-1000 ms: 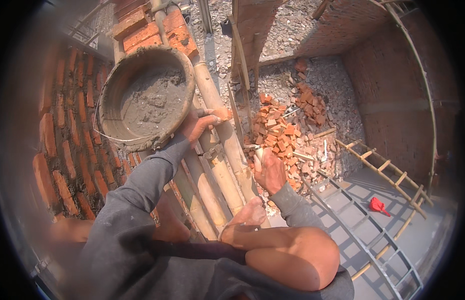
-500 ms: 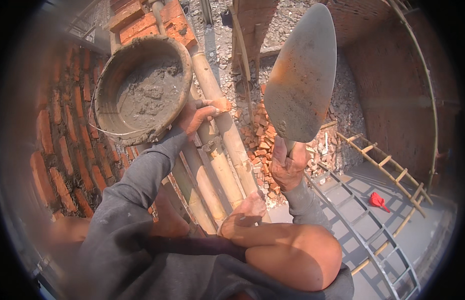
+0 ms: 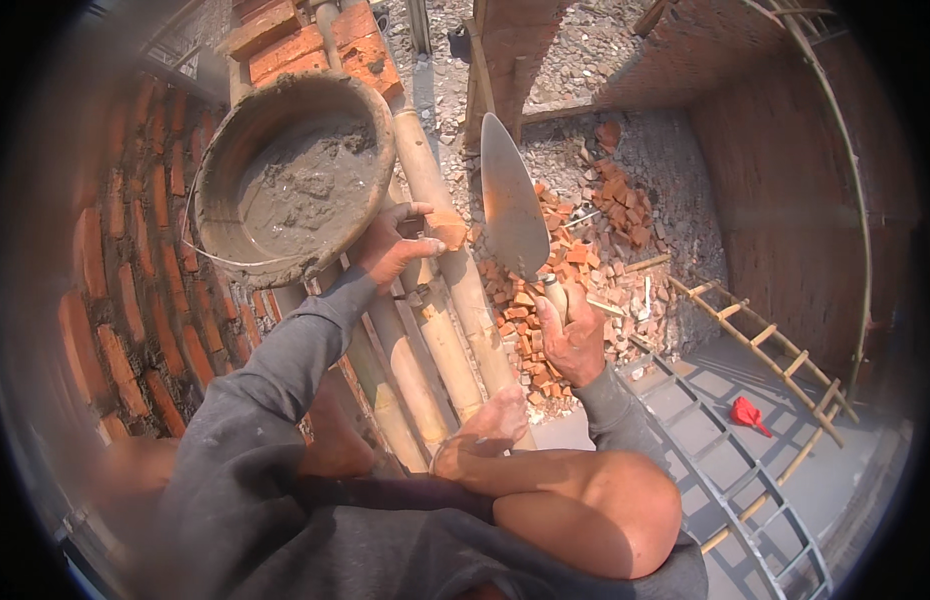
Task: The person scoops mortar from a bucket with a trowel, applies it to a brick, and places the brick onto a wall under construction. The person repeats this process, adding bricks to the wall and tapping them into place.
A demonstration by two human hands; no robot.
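My right hand (image 3: 577, 340) is closed around the light handle of a trowel (image 3: 515, 205), its leaf-shaped blade pointing away and smeared with grey and rust-orange. My left hand (image 3: 390, 245) is beside the bucket, with thumb and forefinger on either side of a small broken piece of brick (image 3: 447, 229) at the bamboo poles (image 3: 440, 335). Close to the left wrist, a mud-coated bucket (image 3: 380, 190) with a thin wire handle leans slightly and holds wet grey mortar (image 3: 310, 190).
On the left runs a brick wall (image 3: 125, 375) with mortar joints. Whole bricks (image 3: 285, 50) are stacked beyond the bucket. Down below lie broken bricks (image 3: 620, 205), a metal ladder (image 3: 715, 440), a bamboo ladder (image 3: 770, 345) and a red object (image 3: 749, 416). My bare feet are on the poles.
The trowel has dropped lower and its blade has swung left, turning narrower to view. My left thumb and forefinger have spread wider around the brick piece.
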